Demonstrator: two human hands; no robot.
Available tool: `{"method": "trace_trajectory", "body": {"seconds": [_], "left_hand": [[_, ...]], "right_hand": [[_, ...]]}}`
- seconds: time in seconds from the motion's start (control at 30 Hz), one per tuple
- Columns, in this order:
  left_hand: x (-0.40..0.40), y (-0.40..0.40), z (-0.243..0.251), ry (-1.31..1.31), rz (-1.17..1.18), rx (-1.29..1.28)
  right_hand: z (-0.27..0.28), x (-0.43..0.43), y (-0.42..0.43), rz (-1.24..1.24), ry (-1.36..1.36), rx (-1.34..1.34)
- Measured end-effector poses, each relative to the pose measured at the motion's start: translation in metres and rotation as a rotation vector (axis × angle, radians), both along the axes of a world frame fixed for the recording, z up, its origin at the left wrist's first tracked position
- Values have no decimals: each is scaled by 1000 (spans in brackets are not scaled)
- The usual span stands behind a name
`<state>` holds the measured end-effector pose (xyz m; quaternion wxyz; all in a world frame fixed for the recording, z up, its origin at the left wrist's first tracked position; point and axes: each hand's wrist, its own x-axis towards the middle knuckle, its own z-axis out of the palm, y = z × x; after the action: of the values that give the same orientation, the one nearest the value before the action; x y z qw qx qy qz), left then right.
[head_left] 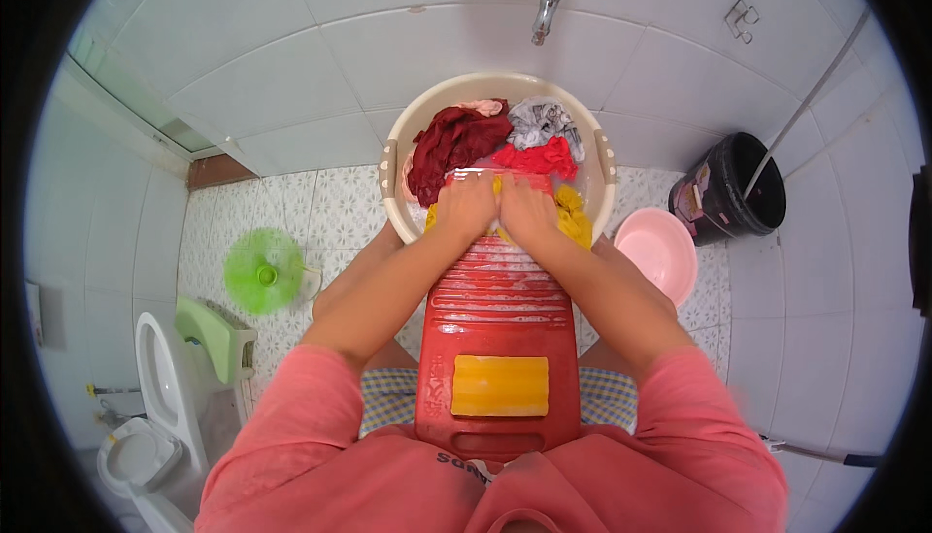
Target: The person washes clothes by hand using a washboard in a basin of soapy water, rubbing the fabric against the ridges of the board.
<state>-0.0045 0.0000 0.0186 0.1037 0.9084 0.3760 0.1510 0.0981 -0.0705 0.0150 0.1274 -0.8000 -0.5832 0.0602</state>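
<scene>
A red plastic washboard (pixel 502 329) leans from my body into a cream wash basin (pixel 429 97), its ridges wet with suds. Side by side near its upper end, my left hand (pixel 470 202) and my right hand (pixel 526 205) have their fingers closed on a wet yellow cloth (pixel 574 216). Parts of that cloth hang past both sides of the board. A yellow bar of laundry soap (pixel 499 386) rests on the board's flat lower part. Behind my hands, the basin holds maroon cloth (pixel 457 141), bright red cloth (pixel 540 157) and grey patterned cloth (pixel 545 122) in water.
A pink basin (pixel 659 263) and a black bucket (pixel 695 194) with a grey hose (pixel 808 100) stand at right. On the left are a translucent green plastic object (pixel 255 282), a green stool (pixel 207 336) and a white toilet (pixel 164 380). A metal tap (pixel 550 5) juts from the tiled wall.
</scene>
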Motion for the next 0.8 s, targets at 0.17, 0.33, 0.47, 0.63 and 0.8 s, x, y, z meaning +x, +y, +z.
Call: {"method": "trace_trajectory", "body": {"seconds": [0.17, 0.33, 0.47, 0.63, 0.8], "left_hand": [[-9, -15, 18, 25, -25, -137], [-72, -73, 45, -16, -313, -125], [-43, -54, 30, 77, -220, -55], [4, -7, 13, 55, 78, -108], [-57, -66, 31, -62, -304, -97]], "right_hand": [[-2, 2, -15, 83, 23, 25], [44, -22, -94, 349, 101, 96], [21, -8, -57, 225, 89, 57], [6, 6, 5, -18, 9, 11], [25, -9, -80, 271, 157, 137]]}}
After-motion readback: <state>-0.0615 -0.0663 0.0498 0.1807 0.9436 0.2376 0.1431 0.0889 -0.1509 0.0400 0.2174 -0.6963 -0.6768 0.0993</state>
